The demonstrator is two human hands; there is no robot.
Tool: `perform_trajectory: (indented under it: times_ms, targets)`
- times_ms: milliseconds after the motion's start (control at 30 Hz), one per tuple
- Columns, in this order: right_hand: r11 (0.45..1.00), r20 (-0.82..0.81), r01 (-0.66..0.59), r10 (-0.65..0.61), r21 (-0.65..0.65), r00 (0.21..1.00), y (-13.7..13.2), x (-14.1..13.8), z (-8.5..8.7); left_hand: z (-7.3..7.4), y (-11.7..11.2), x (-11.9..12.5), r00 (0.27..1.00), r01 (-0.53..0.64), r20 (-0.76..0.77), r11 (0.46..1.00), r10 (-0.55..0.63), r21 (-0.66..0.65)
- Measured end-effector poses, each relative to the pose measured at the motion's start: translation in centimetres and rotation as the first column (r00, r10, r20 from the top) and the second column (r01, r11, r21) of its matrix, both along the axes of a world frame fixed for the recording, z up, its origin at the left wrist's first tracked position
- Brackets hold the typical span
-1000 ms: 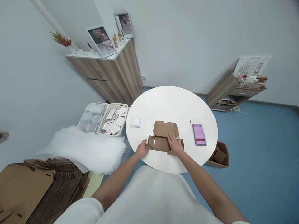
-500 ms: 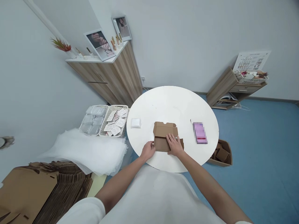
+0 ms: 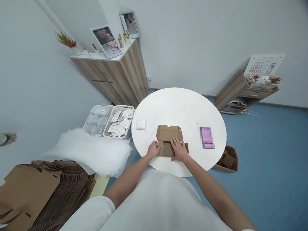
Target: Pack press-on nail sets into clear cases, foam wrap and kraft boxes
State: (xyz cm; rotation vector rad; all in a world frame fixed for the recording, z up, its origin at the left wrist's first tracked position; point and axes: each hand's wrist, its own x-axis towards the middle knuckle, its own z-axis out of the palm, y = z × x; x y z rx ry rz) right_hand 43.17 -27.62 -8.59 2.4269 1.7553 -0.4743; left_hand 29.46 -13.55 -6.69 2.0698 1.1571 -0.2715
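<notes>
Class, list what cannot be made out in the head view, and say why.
All in the head view:
Part of the brown cardboard box: hidden under the right hand.
Surface details of the purple rectangular object: blurred into blocks.
Writing on the white rectangular cards: too small to read.
Part of the stack of flat brown cardboard sheets: cut off by the left and bottom edges.

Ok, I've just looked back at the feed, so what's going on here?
A person's left hand is at the left end of a partly folded brown cardboard box, while the right hand lies over its right part, fingers spread. The box is on a round white table, not yet closed. A small white packet lies to its left, a pixelated purple item to its right.
</notes>
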Motion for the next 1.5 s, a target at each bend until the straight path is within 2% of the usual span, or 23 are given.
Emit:
perform_trajectory:
  times_ms: [200,600,700,800,900,1033,1200,1267,1333,1400,1500]
  targets:
    - [0.999,-0.017,-0.05,0.05,-0.007,0.999,-0.1,0.3,0.2,-0.4,0.8,-0.5,0.984,0.15,-0.102,0.989,-0.149,0.007]
    - [0.999,0.009,-0.036,0.035,0.028,0.999,0.0,0.4,-0.6,-0.4,0.4,0.3,0.966,0.175,-0.209,0.981,-0.154,0.083]
    - [0.999,0.013,-0.026,0.025,0.033,1.0,0.0,0.4,-0.5,0.0,0.2,-0.3,0.971,0.159,-0.193,0.984,-0.141,0.081]
    - [0.999,0.004,-0.026,0.026,0.035,1.0,-0.1,0.5,-0.3,0.8,0.0,-1.4,0.983,0.164,-0.104,0.98,-0.152,0.112]
    - [0.999,-0.011,-0.024,0.025,0.033,1.0,-0.2,0.6,-0.1,1.9,0.0,-1.9,0.965,0.262,-0.055,0.957,-0.257,0.123]
    - [1.0,-0.02,-0.021,0.021,0.013,1.0,-0.1,0.6,0.2,2.7,0.4,-0.9,0.913,0.399,-0.122,0.915,-0.389,0.067]
    - [0.998,0.012,-0.018,0.017,0.061,1.0,-0.7,0.6,1.6,2.4,0.7,0.3,0.918,0.389,-0.096,0.921,-0.385,0.031]
    - [0.991,0.031,0.064,-0.068,0.12,0.997,-1.8,0.8,2.0,2.1,0.6,0.4,0.928,0.368,-0.068,0.93,-0.367,0.01]
    - [0.954,0.037,0.245,-0.255,0.175,0.966,-3.5,1.3,2.0,1.8,0.6,0.4,0.934,0.355,-0.041,0.935,-0.354,-0.002]
    - [0.864,-0.007,0.472,-0.478,0.174,0.878,-5.2,2.0,1.5,1.6,0.5,0.4,0.937,0.35,-0.013,0.937,-0.35,-0.003]
    - [0.754,-0.268,0.654,-0.619,0.061,0.739,-7.1,2.8,0.5,1.3,0.5,0.6,0.931,0.364,0.01,0.931,-0.364,0.011]
